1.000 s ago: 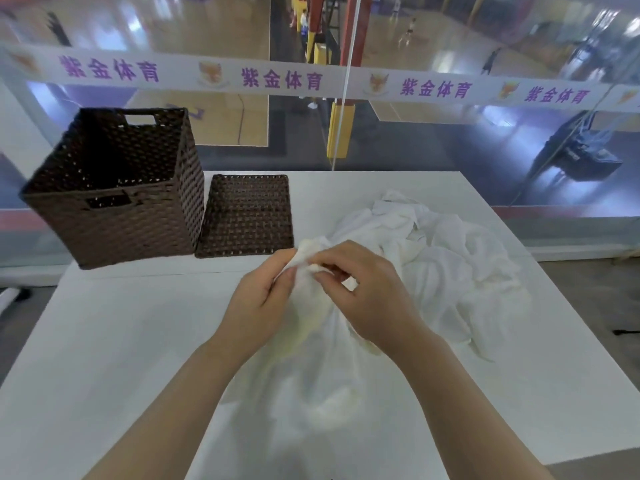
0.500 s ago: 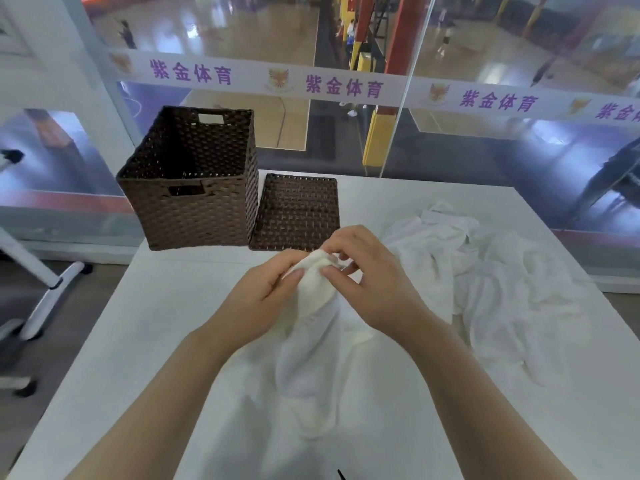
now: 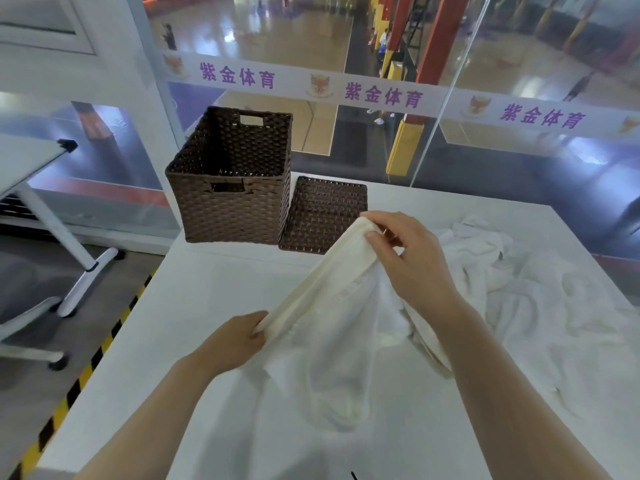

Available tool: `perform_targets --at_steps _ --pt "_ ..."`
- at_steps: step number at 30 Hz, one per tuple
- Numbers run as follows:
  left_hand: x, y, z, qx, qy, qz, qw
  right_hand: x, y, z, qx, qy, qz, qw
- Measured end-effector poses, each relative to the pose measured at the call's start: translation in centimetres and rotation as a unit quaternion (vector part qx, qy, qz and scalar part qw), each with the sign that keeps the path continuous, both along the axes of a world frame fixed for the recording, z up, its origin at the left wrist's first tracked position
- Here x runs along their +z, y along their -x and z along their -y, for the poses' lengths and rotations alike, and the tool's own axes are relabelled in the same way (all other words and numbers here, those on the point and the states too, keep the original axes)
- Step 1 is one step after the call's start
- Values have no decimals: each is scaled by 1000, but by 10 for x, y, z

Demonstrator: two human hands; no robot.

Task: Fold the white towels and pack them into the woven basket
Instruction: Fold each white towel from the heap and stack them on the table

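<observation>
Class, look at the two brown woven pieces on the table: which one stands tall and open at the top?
The basket on the left: it stands tall with handle cut-outs, while the lid beside it lies flat.

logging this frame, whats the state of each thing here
woven basket: upright, open, looks empty
basket lid: off, lying beside basket
held towel: unfolded, edge stretched between both hands
towel pile: crumpled, unfolded
left hand: pinching towel edge
right hand: pinching towel edge
</observation>
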State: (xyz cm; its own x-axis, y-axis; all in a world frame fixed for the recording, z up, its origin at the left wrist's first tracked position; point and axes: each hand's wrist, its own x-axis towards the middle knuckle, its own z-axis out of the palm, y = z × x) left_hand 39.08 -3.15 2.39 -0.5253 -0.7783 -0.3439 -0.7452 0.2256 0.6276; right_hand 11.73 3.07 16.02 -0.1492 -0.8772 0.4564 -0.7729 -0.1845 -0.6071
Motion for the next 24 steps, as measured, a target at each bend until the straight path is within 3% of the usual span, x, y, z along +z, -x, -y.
perform_targets --at_steps 4,7,10,12,18,21,24 --pt "-22 -26 -7 1 -35 2 999 8 16 11 -43 7 -2 999" --pt "-20 -38 -7 29 -15 -55 998 13 29 18 -65 -1 -14 998" --pt "-6 -39 -4 60 37 -138 988 11 43 29 -89 -19 -16 996" --pt "10 -39 3 26 96 -160 982 11 54 37 -105 -30 -14 994" --pt "63 -55 43 -100 221 -68 968 29 83 55 -81 -61 -25 995" --pt "95 -64 61 -96 215 -41 971 42 87 65 -70 -63 0 996" --pt "123 -74 70 -68 154 -65 984 51 87 75 -71 -69 -1 995"
